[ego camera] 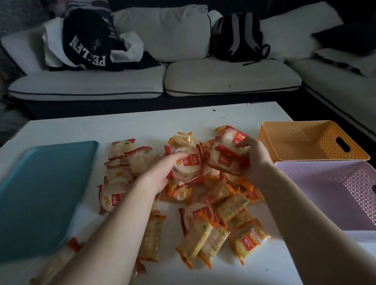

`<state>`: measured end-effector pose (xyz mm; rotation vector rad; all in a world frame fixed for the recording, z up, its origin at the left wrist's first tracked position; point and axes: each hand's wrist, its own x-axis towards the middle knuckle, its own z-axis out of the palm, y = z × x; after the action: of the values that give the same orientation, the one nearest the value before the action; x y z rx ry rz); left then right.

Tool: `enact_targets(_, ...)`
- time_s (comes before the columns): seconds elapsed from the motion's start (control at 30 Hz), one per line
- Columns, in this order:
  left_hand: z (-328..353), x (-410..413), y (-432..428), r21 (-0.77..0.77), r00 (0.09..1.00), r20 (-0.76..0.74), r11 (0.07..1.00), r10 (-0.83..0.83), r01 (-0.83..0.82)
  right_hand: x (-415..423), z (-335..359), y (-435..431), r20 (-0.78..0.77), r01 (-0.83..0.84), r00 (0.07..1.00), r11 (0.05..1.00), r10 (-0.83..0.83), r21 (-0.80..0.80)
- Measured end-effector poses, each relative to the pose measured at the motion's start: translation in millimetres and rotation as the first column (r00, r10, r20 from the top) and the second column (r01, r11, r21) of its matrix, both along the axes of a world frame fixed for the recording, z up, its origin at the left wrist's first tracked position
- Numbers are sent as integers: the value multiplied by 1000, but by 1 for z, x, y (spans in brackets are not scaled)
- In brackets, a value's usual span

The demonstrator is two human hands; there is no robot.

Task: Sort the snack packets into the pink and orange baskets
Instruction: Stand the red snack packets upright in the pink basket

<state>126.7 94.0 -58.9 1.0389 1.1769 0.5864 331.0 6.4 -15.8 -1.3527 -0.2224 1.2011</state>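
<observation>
Now | left grip [160,175] holds a round red packet [188,167]; right grip [254,159] pinches a second red packet [229,144]

This is looking like a living room in a home. A white sofa [223,77] with dark piping is standing behind a white table [139,122], and a black garment [87,39] and a striped backpack [241,36] are lying on its cushions.
</observation>
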Motion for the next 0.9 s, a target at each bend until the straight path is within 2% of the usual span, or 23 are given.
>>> enact_targets(0.13,-7,0,-3,30,998,-43,998,-54,56,-15,-23,16,157,-77,983,987,99,-137)
enact_targets(0.3,-13,-3,-7,119,999,-11,991,-52,53,-17,-27,19,232,-120,960,978,158,-168)
enact_targets(0.4,-10,-1,-17,157,1000,2,987,-28,28,-20,-24,14,224,-140,960,981,168,-133)
enact_targets(0.53,-2,1,-34,151,996,90,988,13,-26,-25,-21,3,171,-204,961,974,219,-100)
enact_targets(0.67,2,1,-51,65,989,115,993,89,-97,-31,-18,-10,174,-221,956,970,236,-104)
enact_targets(0.77,5,2,-62,48,990,109,995,84,-90,-30,-11,-19,182,-247,948,965,260,-89)
enact_targets(0.9,22,7,-71,137,987,142,987,69,-89,-21,18,-37,190,-297,935,954,299,-42)
